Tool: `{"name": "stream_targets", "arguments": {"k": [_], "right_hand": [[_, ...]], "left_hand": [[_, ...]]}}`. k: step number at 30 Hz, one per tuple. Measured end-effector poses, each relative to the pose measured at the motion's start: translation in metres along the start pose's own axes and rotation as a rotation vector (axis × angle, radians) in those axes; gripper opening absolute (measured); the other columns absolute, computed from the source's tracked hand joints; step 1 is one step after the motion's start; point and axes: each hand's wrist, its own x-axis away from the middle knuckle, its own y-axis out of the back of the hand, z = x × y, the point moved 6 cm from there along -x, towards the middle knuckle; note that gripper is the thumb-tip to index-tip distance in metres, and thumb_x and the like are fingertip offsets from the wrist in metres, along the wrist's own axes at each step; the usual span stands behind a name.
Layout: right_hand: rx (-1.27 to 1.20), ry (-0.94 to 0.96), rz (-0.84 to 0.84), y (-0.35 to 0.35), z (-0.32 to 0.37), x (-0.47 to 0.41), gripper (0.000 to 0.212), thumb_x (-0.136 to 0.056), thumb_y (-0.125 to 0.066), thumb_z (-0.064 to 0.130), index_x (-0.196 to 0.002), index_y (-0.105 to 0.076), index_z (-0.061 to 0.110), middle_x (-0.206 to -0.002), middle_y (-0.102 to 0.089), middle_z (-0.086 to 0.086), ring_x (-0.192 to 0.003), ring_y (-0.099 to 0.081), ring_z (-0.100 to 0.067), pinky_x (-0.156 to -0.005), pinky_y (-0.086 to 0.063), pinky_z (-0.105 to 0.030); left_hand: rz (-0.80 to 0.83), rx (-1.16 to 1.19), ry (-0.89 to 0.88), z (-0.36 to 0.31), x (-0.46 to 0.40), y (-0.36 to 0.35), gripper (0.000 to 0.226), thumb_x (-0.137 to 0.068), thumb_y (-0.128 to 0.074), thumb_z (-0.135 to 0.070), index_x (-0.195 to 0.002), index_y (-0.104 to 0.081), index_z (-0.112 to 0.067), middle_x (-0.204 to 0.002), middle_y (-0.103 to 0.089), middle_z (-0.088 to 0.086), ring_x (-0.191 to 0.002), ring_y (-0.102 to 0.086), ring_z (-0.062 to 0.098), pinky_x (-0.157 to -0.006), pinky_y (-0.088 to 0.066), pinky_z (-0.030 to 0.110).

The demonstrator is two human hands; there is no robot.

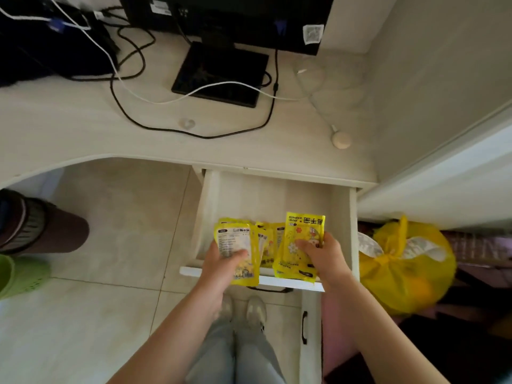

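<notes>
Yellow foil packs, glossy, flat, crimped edges. Left packs (pixel 235 245): back side up, white label panel with fine print, cartoon print at the near end. Right packs (pixel 302 234): front side up, "HAND WARMER" text plus large characters at the far end, flower and cartoon graphics mid-face. Left hand (pixel 221 263) grips its packs from the near-left, thumb across the top face and the other fingers hidden underneath; the packs stick out past the fingers toward the desk (pixel 83 128). Right hand (pixel 322 254) pinches its packs from the right side, fingers curled over the top face; at least two packs are there, one reaching away from the hand, one overhanging the front edge of the drawer (pixel 277 195). Both sets sit over the near end of the open drawer, close together. More packs (pixel 267 245) show between them; can't tell whether loose in the drawer or held. Tied yellow bag (pixel 401 267) on the floor right of the drawer.
</notes>
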Motion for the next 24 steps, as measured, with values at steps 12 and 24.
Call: {"name": "stream_targets", "arguments": {"k": [12,24], "right_hand": [[0.220,-0.061,-0.127,0.053,-0.046,-0.091,0.030,-0.084,-0.068,0.014,-0.112,-0.058,0.010,-0.104,-0.067,-0.007,-0.087,-0.064,-0.021,-0.061,-0.050,-0.026],[0.284,-0.178,-0.028,0.032,-0.081,-0.132,0.034,-0.081,-0.071,0.012,-0.112,-0.057,0.009,-0.103,-0.065,-0.006,-0.095,-0.064,-0.025,-0.076,-0.054,-0.034]], "left_hand": [[0.107,-0.203,0.148,0.017,-0.074,-0.114,0.029,-0.084,-0.071,-0.018,-0.105,-0.052,-0.018,-0.106,-0.058,0.000,-0.093,-0.053,0.018,-0.081,-0.039,0.031],[0.105,-0.441,0.108,0.044,-0.106,-0.145,0.029,-0.089,-0.062,-0.006,-0.113,-0.051,-0.016,-0.112,-0.064,0.004,-0.087,-0.061,0.017,-0.054,-0.043,0.018]]}}
